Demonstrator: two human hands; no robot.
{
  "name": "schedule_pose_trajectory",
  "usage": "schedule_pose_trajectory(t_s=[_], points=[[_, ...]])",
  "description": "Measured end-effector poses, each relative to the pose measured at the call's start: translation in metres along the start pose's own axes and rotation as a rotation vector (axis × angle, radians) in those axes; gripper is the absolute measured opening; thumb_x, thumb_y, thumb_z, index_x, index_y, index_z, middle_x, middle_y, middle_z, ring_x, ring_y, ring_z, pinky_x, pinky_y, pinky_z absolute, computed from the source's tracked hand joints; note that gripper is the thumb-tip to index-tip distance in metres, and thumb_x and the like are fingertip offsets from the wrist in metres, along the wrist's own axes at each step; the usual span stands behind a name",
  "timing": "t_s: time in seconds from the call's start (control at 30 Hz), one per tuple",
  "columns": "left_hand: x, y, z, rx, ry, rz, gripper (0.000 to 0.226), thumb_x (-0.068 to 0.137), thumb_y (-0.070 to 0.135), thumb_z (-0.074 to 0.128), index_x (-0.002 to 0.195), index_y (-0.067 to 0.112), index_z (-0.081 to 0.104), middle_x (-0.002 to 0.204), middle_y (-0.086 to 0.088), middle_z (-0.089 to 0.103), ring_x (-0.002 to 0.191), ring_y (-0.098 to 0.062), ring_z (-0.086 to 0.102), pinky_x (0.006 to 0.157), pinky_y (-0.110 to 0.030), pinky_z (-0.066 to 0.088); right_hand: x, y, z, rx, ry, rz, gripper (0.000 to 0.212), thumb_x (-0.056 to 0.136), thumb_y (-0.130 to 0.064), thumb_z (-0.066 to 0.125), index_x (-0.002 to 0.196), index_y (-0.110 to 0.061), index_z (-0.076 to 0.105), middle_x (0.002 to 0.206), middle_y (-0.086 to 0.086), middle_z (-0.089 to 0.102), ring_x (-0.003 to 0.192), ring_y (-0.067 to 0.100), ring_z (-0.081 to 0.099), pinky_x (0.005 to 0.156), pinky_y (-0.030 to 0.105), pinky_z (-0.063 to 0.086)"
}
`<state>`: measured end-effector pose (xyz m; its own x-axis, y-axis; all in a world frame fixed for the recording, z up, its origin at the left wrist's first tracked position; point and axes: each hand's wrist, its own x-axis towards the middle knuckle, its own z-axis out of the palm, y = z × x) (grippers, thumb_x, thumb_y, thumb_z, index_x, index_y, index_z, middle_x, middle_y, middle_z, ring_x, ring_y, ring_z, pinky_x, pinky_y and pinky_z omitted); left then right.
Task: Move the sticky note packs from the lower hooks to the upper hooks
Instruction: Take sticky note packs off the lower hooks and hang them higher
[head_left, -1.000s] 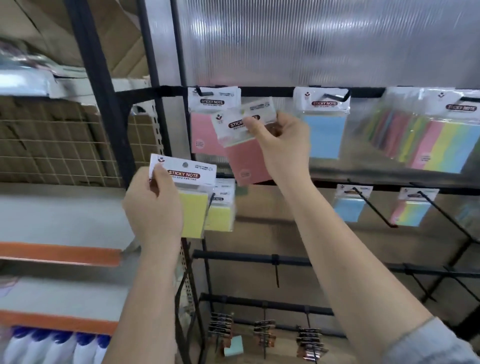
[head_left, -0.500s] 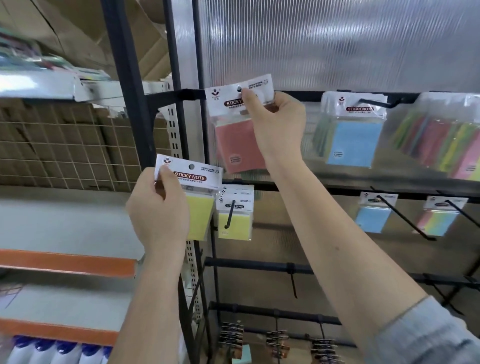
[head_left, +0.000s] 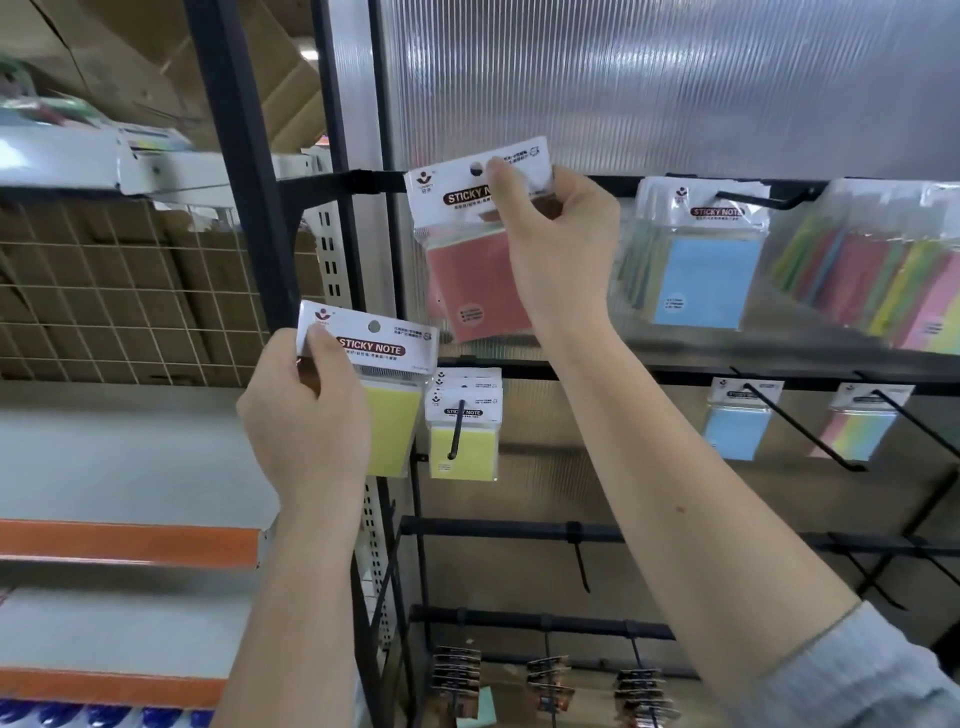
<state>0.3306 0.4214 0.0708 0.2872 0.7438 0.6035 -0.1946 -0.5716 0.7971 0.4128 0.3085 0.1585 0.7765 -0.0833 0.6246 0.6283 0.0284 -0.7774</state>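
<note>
Fingers of the left hand (head_left: 304, 426) pinch the white header of a yellow sticky note pack (head_left: 387, 384), held upright. Above and to its right, the raised right hand (head_left: 558, 234) grips a pink sticky note pack (head_left: 470, 283), tilted, at the upper rail (head_left: 343, 183).

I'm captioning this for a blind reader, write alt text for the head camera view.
A right hand lifts a pink sticky note pack to the upper rail, while the left hand holds a yellow sticky note pack lower down.
</note>
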Motion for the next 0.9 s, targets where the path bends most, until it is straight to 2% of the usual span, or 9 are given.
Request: schedule_pose_trajectory(t_s=[0.13,0.3,0.47,0.53,0.6,0.67,0.77,0.83,0.9], points=[[0.002,-0.001,-0.002,0.002,0.006,-0.011,0.036,0.099,0.027,0.041,0.074,0.002,0.049,0.061,0.007,0.05,0.057,0.001,0.049,0.047,-0.015,0.033,0.002,-0.002,0.004,-0.007,0.002,-0.015,0.026,0.087,-0.028,0.066,0.063,-0.022,0.058,0.059,-0.012,0.055,0.053,0.003,0.048,0.052,0.02,0.038],[0.0,0.003,-0.008,-0.009,0.001,-0.005,0.033,0.099,0.02,0.041,0.072,0.003,0.048,0.06,0.01,0.046,0.057,0.009,0.05,0.048,-0.007,0.036,0.005,0.005,0.006,0.003,-0.009,0.025,0.032,0.086,-0.022,0.064,0.057,-0.019,0.051,0.053,-0.012,0.052,0.052,0.007,0.048,0.052,0.023,0.038],[-0.001,0.004,-0.01,-0.011,-0.004,-0.012,0.033,0.099,0.02,0.041,0.071,0.004,0.047,0.06,0.011,0.047,0.057,0.01,0.05,0.049,-0.006,0.036,0.012,0.013,0.01,0.01,-0.018,0.077,0.044,0.087,-0.02,0.066,0.051,-0.022,0.04,0.043,-0.015,0.04,0.047,0.004,0.043,0.049,0.019,0.035],[-0.001,0.003,-0.01,-0.011,-0.013,-0.014,0.033,0.099,0.02,0.042,0.072,0.003,0.049,0.061,0.012,0.048,0.058,0.011,0.05,0.05,-0.006,0.036,0.017,0.016,0.011,-0.015,-0.015,0.075,0.046,0.087,-0.019,0.066,0.05,-0.02,0.04,0.038,-0.016,0.036,0.041,0.0,0.034,0.045,0.012,0.029],[-0.003,0.003,-0.01,-0.013,-0.032,-0.016,0.031,0.1,0.02,0.041,0.075,0.004,0.052,0.065,0.016,0.051,0.06,0.015,0.051,0.051,-0.005,0.037,0.024,0.019,0.013,-0.075,-0.003,0.088,0.04,0.087,-0.021,0.066,0.053,-0.014,0.046,0.042,-0.013,0.036,0.041,0.003,0.031,0.041,0.011,0.023],[-0.004,0.004,-0.01,-0.022,-0.05,-0.023,0.03,0.1,0.019,0.041,0.076,0.005,0.052,0.068,0.018,0.052,0.062,0.018,0.052,0.051,-0.003,0.037,0.031,0.021,0.013,-0.165,0.0,0.109,0.046,0.087,-0.024,0.067,0.054,-0.017,0.035,0.05,-0.011,0.029,0.044,0.006,0.026,0.038,0.014,0.024],[-0.006,0.006,-0.009,-0.024,-0.062,-0.024,0.03,0.1,0.019,0.04,0.076,0.005,0.052,0.069,0.02,0.052,0.063,0.019,0.052,0.05,-0.003,0.037,0.038,0.024,0.012,-0.264,-0.013,0.094,0.054,0.086,-0.026,0.069,0.054,-0.021,0.025,0.05,-0.01,0.025,0.038,0.007,0.027,0.038,0.015,0.026],[-0.006,0.007,-0.009,-0.022,-0.066,-0.024,0.03,0.1,0.02,0.04,0.076,0.005,0.052,0.069,0.02,0.052,0.062,0.02,0.052,0.05,-0.003,0.037,0.041,0.028,0.011,-0.273,-0.015,0.087,0.054,0.085,-0.026,0.07,0.055,-0.02,0.026,0.05,-0.009,0.025,0.038,0.007,0.026,0.037,0.014,0.025],[-0.007,0.007,-0.008,-0.02,-0.075,-0.023,0.03,0.1,0.02,0.04,0.077,0.006,0.052,0.069,0.021,0.052,0.062,0.02,0.052,0.05,-0.003,0.038,0.044,0.033,0.01,-0.263,-0.012,0.085,0.045,0.085,-0.026,0.07,0.058,-0.02,0.035,0.054,-0.008,0.034,0.045,0.005,0.029,0.04,0.012,0.025]])
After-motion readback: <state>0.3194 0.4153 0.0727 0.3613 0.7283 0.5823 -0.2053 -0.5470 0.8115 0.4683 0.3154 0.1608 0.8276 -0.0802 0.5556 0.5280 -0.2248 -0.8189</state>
